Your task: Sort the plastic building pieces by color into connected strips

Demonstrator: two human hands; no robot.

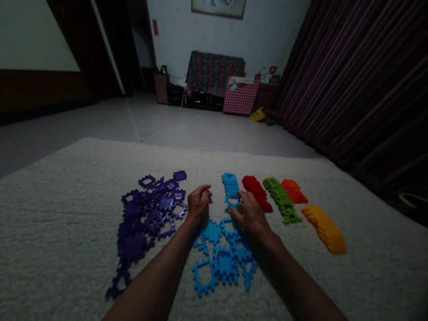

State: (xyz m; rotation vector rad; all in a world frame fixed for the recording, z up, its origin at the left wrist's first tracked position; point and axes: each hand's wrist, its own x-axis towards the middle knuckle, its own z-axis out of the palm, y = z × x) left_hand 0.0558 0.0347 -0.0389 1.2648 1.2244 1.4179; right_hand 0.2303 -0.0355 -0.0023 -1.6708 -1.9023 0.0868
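Note:
My left hand [199, 203] hovers or rests over the mat between the purple pieces and the blue row, fingers loosely curled, with nothing visible in them. My right hand [251, 215] has its thumb and fingers around a light-blue toothed building piece [233, 203] at the near end of an overlapping blue row [230, 182]. Below the hands lies a loose heap of blue building pieces [224, 261], some solid, some frame-shaped. My right wrist and forearm partly cover the heap's right side. To the left spreads a pile of purple building pieces [133, 245].
Right of the blue row lie overlapping rows of red pieces [257, 191], green pieces [281, 199], orange pieces [294, 191] and yellow pieces [325, 228]. All rest on a cream mat [67, 214]. Beyond are a tiled floor [200, 129], a low cabinet [203, 100] and a dark curtain [351, 80].

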